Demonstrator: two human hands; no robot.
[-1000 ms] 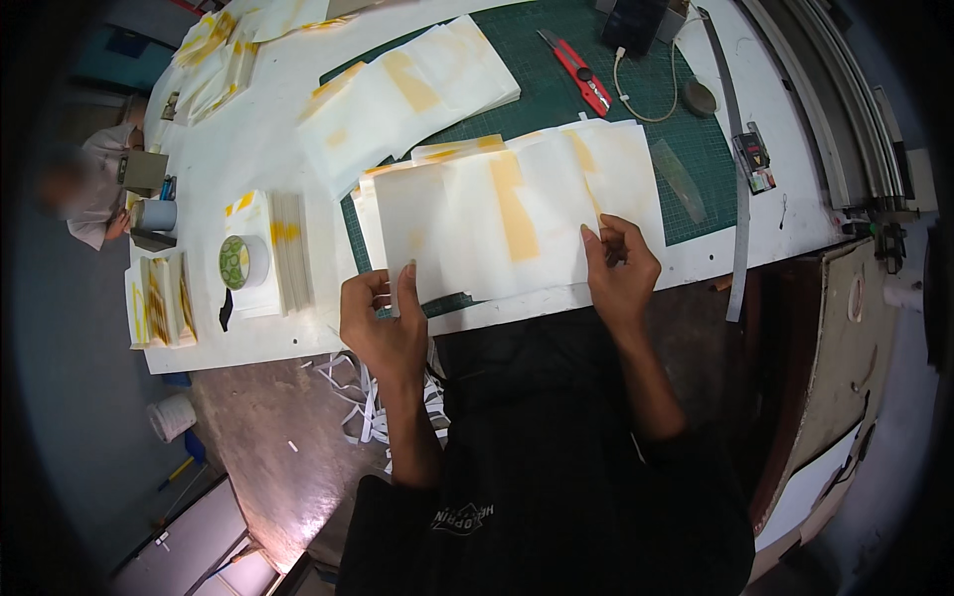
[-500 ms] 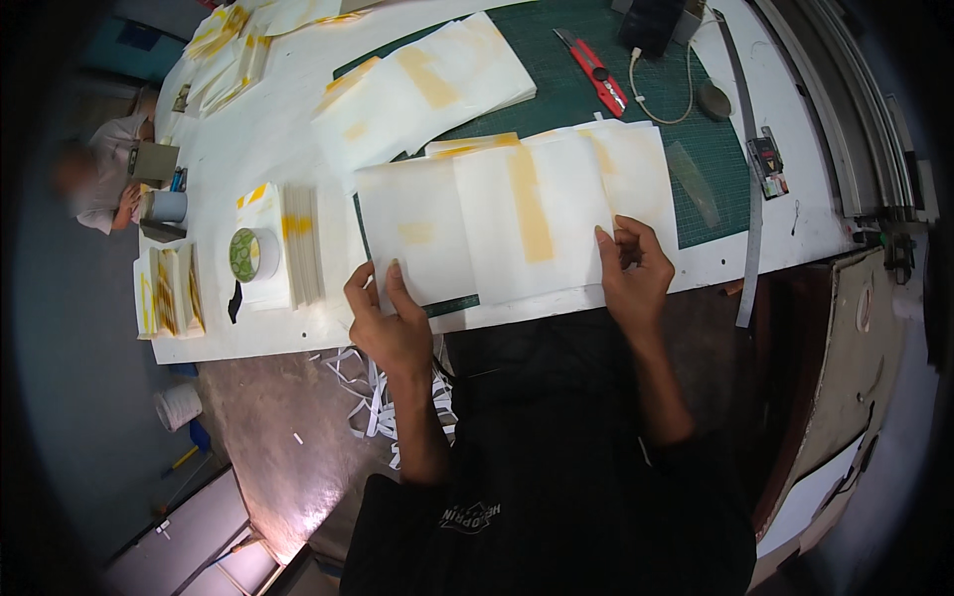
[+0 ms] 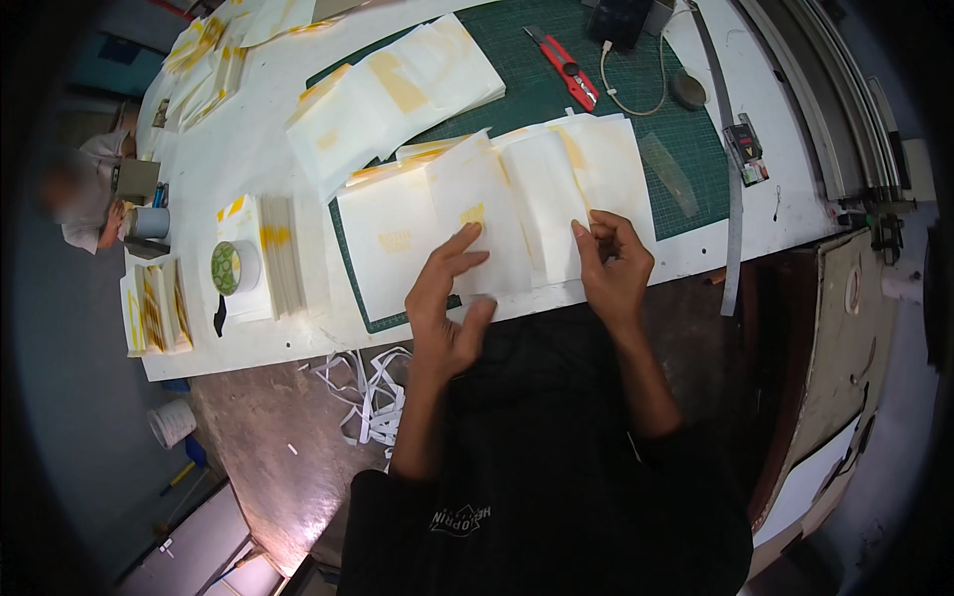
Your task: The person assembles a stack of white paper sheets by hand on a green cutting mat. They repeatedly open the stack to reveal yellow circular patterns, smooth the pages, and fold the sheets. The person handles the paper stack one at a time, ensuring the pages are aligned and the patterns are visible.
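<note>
White folded paper sheets (image 3: 383, 288) with pale yellow printing lie in front of me on a green cutting mat (image 3: 686, 159). At the sheets' near edge, my right hand (image 3: 618, 266) pinches a raised fold between thumb and fingers. My left hand (image 3: 447, 303) is over the left part of the sheets with its fingers apart, fingertips close to a yellow patch; whether they touch the paper I cannot tell. Behind lies another stack of similar folded sheets (image 3: 437, 70), turned at an angle.
A red utility knife (image 3: 568, 74) lies on the mat near a dark device (image 3: 618, 22) with a cable. A metal ruler (image 3: 733, 228) runs along the right. Left are a tape roll (image 3: 231, 266) on folded stacks (image 3: 283, 248) and another person (image 3: 94, 189). Paper strips (image 3: 373, 397) litter the floor.
My left hand has let go of the sheets' left edge and moved right over them, fingers spreading. The right hand keeps its pinch, and the paper's middle fold now stands raised.
</note>
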